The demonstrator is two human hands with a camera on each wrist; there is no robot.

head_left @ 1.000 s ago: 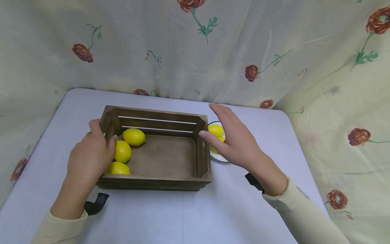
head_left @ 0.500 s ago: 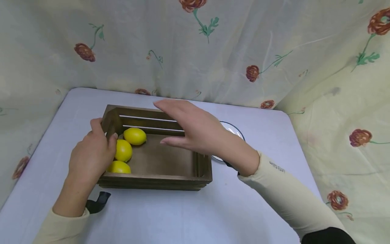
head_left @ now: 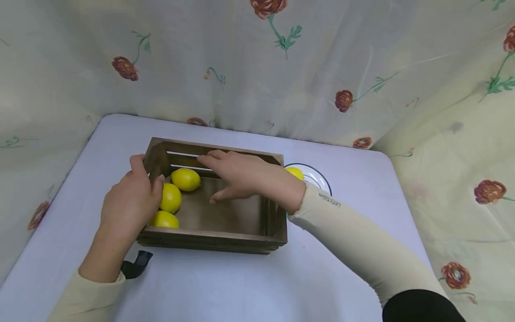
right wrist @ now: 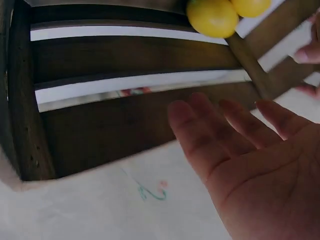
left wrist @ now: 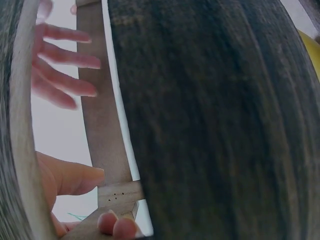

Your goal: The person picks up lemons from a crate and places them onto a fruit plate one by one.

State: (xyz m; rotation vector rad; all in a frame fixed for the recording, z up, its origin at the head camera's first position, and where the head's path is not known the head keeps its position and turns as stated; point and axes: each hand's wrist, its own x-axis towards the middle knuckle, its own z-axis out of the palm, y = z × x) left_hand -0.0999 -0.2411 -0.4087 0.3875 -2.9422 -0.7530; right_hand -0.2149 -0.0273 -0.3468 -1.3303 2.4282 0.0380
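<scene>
A brown slatted wooden crate (head_left: 217, 237) stands on the table, three yellow lemons (head_left: 186, 180) along its left side. My left hand (head_left: 130, 201) grips the crate's left end, thumb over the inner side; in the left wrist view its thumb and fingertips show at the wood. Over the inside of the crate, my right hand (head_left: 237, 173) reaches in from the right with fingers extended. Its palm (right wrist: 270, 185) carries nothing in the right wrist view, where two of the lemons (right wrist: 212, 17) appear beyond the fingers.
A clear plate (head_left: 323, 181) with a dark rim lies just right of the crate, partly behind my right forearm, with a lemon (head_left: 295, 173) on it. The white-covered table (head_left: 225, 286) meets a floral curtain (head_left: 241, 103) at the back and right.
My right hand has swung left from beside the plate to over the crate's inside, then lower toward it. My left hand keeps its grip. The head view has shifted slightly.
</scene>
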